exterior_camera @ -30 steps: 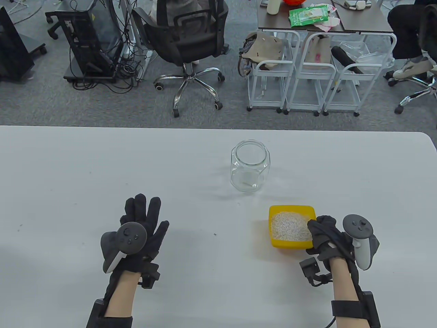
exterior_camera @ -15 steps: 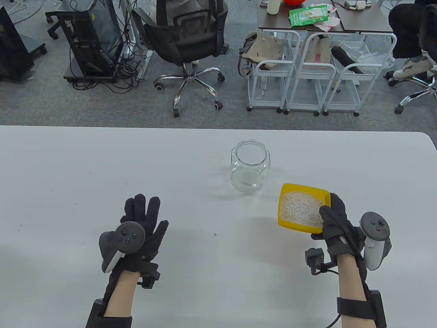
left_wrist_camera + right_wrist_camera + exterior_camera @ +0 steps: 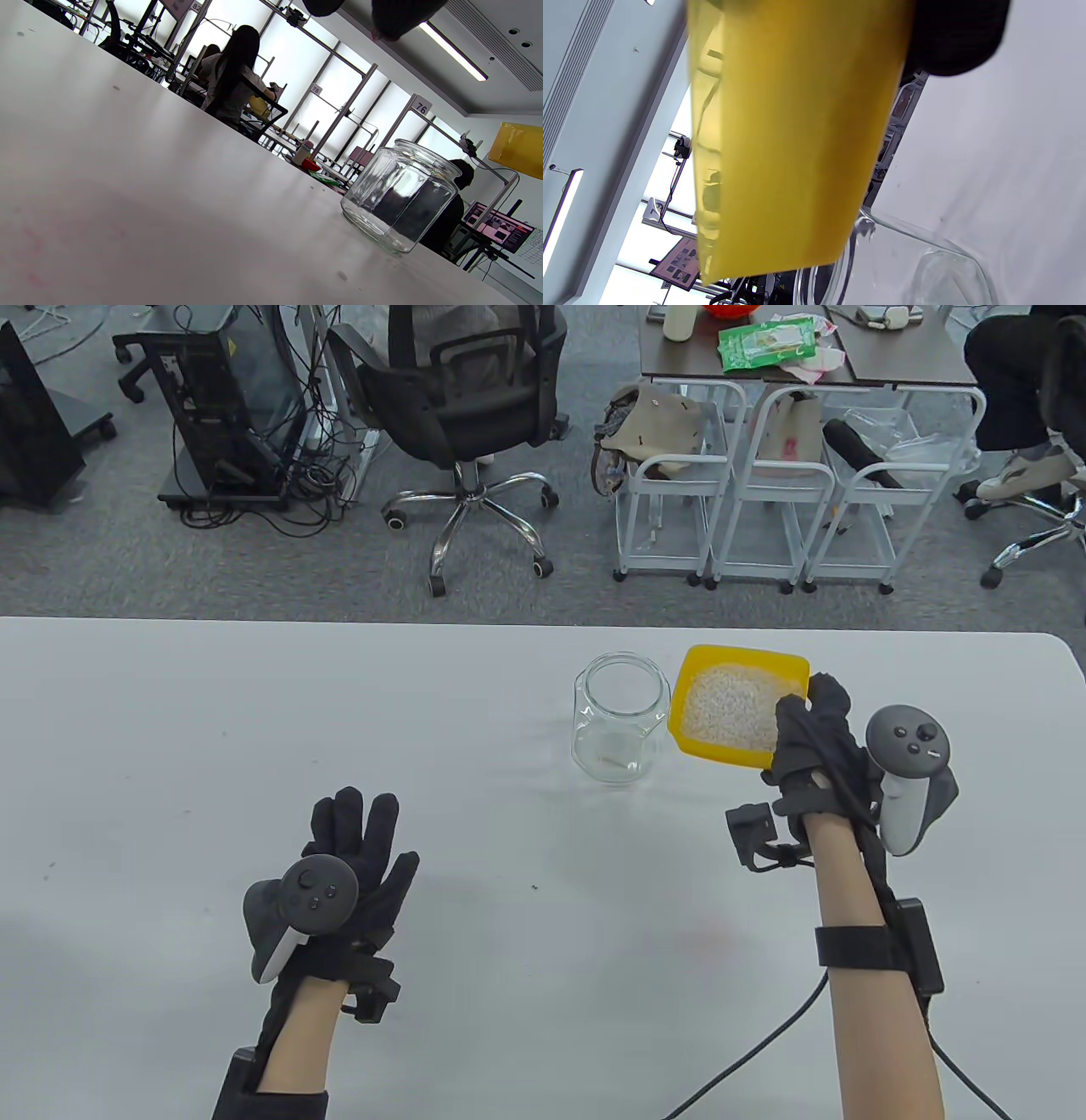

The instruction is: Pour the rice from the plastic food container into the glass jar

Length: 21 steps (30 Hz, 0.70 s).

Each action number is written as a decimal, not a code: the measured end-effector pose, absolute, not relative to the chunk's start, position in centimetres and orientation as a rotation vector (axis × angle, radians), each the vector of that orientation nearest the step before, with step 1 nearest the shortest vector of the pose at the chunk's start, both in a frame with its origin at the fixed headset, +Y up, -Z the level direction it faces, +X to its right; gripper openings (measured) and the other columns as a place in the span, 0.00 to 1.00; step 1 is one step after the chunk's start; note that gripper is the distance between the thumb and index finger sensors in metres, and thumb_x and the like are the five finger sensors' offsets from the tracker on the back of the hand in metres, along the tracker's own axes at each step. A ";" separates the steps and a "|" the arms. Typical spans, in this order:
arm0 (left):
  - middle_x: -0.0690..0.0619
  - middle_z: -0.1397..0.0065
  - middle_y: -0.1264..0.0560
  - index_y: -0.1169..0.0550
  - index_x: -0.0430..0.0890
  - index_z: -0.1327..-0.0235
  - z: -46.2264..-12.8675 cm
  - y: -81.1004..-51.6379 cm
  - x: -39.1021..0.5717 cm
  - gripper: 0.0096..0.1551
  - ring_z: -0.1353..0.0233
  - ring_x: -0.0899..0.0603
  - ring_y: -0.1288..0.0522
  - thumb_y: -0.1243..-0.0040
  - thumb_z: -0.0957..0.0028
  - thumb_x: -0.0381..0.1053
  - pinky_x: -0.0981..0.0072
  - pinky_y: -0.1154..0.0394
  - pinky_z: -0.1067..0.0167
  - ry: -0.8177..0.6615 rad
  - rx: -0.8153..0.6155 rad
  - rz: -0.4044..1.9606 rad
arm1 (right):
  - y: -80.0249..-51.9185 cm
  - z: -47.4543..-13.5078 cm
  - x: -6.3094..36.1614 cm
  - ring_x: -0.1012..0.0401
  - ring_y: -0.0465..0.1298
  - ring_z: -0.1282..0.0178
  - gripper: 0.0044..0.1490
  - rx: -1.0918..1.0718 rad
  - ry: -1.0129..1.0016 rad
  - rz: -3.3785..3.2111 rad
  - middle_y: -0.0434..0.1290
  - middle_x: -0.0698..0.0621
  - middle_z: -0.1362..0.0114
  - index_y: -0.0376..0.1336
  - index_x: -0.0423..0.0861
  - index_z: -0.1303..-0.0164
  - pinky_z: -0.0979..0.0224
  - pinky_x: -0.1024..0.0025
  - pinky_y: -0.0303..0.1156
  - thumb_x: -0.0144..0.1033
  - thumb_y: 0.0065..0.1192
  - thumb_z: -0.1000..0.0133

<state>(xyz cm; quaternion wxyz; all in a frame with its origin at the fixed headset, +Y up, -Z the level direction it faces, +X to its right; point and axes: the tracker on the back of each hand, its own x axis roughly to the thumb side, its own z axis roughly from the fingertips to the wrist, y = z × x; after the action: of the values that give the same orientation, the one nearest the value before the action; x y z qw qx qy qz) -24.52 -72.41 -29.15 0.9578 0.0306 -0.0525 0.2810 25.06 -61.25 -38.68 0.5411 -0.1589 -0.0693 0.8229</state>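
The square yellow plastic food container (image 3: 736,704) of white rice (image 3: 730,711) hangs in the air just beside the clear glass jar (image 3: 621,719), at its 3 o'clock. The right hand (image 3: 814,746) grips the container's near right corner. The left hand (image 3: 344,882) lies flat on the white table (image 3: 170,746) at the jar's 7 o'clock, fingers spread, holding nothing.

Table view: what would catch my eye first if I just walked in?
Probably the yellow container heaped with white rice, held up off the table by the gloved right hand just right of an empty glass jar. Next, the left hand, lying flat nearer the table's front edge.
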 end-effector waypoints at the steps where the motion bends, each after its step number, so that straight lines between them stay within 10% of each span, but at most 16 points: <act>1: 0.41 0.10 0.60 0.48 0.57 0.13 -29.2 -72.4 -24.5 0.41 0.15 0.30 0.64 0.58 0.39 0.66 0.26 0.53 0.26 -0.107 0.060 0.573 | -60.8 -39.3 24.7 0.39 0.75 0.44 0.43 -0.387 -0.177 1.970 0.52 0.24 0.26 0.38 0.38 0.16 0.47 0.50 0.75 0.45 0.45 0.33; 21: 0.41 0.10 0.60 0.48 0.57 0.13 -29.2 -72.4 -24.5 0.41 0.15 0.30 0.64 0.58 0.39 0.66 0.26 0.53 0.26 -0.115 0.058 0.595 | -58.4 -45.3 19.5 0.40 0.74 0.43 0.44 -0.516 -0.352 2.162 0.51 0.26 0.26 0.35 0.36 0.17 0.46 0.51 0.75 0.46 0.44 0.32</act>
<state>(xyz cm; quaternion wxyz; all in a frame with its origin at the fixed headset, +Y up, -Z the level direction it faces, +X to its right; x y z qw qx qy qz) -24.50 -72.40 -29.20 0.9541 0.0286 -0.0565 0.2928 19.50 -58.41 -45.27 0.4311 -0.2068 -0.1413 0.8668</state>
